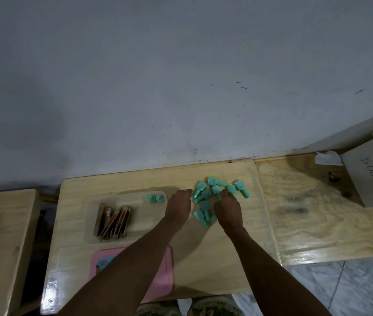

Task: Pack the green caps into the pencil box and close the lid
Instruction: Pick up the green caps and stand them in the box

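Note:
Several green caps lie in a loose pile on the wooden table. Two more green caps stand in the far right corner of the clear pencil box, which lies open to the left of the pile. My left hand is between the box and the pile, fingers curled down; what it holds is hidden. My right hand rests on the pile's right part, fingers bent over a cap. The pink lid lies near the table's front edge, partly under my left forearm.
Several flat red-and-tan items stand on edge in the box's left half. A grey cardboard box and a white tissue sit at the far right on a plywood board. Another wooden table is at the left.

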